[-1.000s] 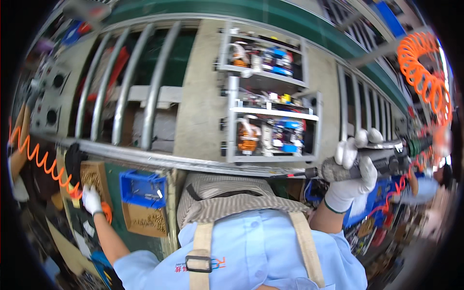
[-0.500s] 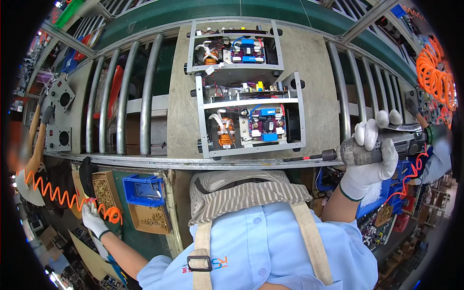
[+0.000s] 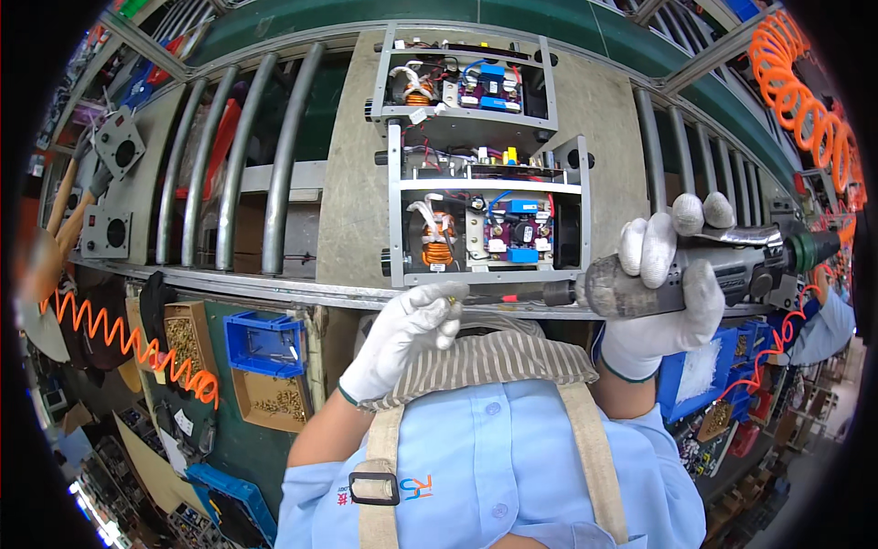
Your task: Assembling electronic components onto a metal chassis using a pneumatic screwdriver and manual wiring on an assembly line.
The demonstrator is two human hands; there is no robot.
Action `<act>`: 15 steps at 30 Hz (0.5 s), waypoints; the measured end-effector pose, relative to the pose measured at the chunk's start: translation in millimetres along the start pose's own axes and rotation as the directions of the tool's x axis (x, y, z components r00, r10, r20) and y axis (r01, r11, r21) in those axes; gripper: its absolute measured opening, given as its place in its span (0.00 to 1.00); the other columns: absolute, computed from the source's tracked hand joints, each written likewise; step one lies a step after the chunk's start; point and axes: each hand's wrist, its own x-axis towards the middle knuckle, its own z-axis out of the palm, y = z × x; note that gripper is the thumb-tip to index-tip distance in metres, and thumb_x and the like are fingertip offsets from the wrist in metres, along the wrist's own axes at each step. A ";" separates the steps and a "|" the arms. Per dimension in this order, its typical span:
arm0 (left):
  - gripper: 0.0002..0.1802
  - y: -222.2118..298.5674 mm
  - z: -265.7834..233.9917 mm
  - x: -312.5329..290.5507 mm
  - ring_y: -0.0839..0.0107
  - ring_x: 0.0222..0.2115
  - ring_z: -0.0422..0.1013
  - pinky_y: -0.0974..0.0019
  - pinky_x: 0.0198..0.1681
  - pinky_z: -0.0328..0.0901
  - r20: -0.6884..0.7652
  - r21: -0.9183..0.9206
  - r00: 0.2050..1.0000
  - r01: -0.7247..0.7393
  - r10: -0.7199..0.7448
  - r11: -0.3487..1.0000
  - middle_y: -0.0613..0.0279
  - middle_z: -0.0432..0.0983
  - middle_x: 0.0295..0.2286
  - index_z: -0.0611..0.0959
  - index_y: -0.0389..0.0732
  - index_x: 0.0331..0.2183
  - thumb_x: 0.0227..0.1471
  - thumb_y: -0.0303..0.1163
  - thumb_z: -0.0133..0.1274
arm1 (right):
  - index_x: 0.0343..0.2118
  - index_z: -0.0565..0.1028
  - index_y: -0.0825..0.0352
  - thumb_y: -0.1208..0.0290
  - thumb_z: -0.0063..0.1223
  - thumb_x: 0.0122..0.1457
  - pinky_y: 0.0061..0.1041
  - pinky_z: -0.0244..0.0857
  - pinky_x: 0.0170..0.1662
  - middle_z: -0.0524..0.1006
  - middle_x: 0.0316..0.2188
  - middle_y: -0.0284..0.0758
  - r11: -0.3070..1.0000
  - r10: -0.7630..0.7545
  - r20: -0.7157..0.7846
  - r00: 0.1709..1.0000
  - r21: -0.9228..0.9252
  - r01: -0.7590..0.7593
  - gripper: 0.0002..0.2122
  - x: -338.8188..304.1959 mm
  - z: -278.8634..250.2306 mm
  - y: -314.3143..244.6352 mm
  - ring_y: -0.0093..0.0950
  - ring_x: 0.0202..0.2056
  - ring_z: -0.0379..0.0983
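Knit-gloved left hand now near slender bit

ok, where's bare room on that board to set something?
Bare: two strips of board, one between the left rollers and grey chassis, one between chassis and right rollers, its near end overlapped by the right hand. Crowded: front rail, with left hand and driver.
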 end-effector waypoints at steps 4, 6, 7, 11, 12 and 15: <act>0.19 -4.1 -15.1 6.2 0.75 0.27 0.69 0.72 0.26 0.63 0.125 -0.140 0.988 0.108 -0.090 0.984 0.62 0.75 0.32 0.77 0.36 0.44 0.59 0.41 0.56 | 0.61 0.62 0.69 0.76 0.51 0.59 0.32 0.68 0.35 0.74 0.52 0.46 0.999 -0.026 -0.010 1.000 -0.027 0.025 0.25 -7.0 5.3 8.7 0.27 0.29 0.74; 0.19 0.8 -15.9 8.3 0.74 0.27 0.69 0.72 0.26 0.63 0.133 -0.147 0.986 0.119 -0.099 0.982 0.62 0.75 0.32 0.77 0.36 0.44 0.59 0.41 0.56 | 0.61 0.62 0.67 0.75 0.53 0.60 0.32 0.68 0.35 0.74 0.50 0.45 0.997 0.003 0.006 1.000 -0.079 -0.002 0.25 -9.1 6.5 13.5 0.28 0.30 0.75; 0.19 0.9 -14.2 10.4 0.74 0.27 0.69 0.72 0.26 0.63 0.144 -0.162 0.985 0.119 -0.096 0.979 0.62 0.75 0.32 0.78 0.36 0.43 0.59 0.42 0.56 | 0.61 0.62 0.67 0.75 0.53 0.60 0.32 0.68 0.35 0.74 0.50 0.45 0.996 0.001 0.003 1.000 -0.087 0.000 0.25 -9.8 7.5 13.3 0.28 0.30 0.75; 0.18 4.3 -9.9 15.3 0.75 0.25 0.67 0.72 0.25 0.62 0.137 -0.171 0.986 0.118 -0.095 0.978 0.64 0.73 0.29 0.78 0.36 0.42 0.61 0.42 0.54 | 0.60 0.62 0.67 0.73 0.53 0.61 0.32 0.68 0.34 0.74 0.46 0.43 0.992 -0.014 0.008 1.000 -0.127 0.015 0.24 -8.3 5.8 13.4 0.28 0.31 0.76; 0.18 3.7 -9.5 16.4 0.75 0.25 0.67 0.72 0.25 0.62 0.137 -0.172 0.986 0.118 -0.095 0.978 0.64 0.73 0.29 0.78 0.36 0.42 0.61 0.42 0.54 | 0.60 0.62 0.67 0.73 0.53 0.61 0.32 0.69 0.35 0.74 0.45 0.44 0.993 -0.016 0.023 1.000 -0.117 0.019 0.24 -7.3 3.7 13.1 0.28 0.31 0.76; 0.18 -0.6 -10.0 17.8 0.75 0.24 0.66 0.72 0.25 0.61 0.121 -0.179 0.986 0.135 -0.114 0.975 0.65 0.71 0.28 0.78 0.36 0.42 0.62 0.43 0.52 | 0.59 0.63 0.67 0.74 0.54 0.61 0.32 0.70 0.35 0.74 0.45 0.43 0.995 0.019 0.024 1.000 -0.103 -0.017 0.23 -7.7 3.0 15.6 0.27 0.31 0.76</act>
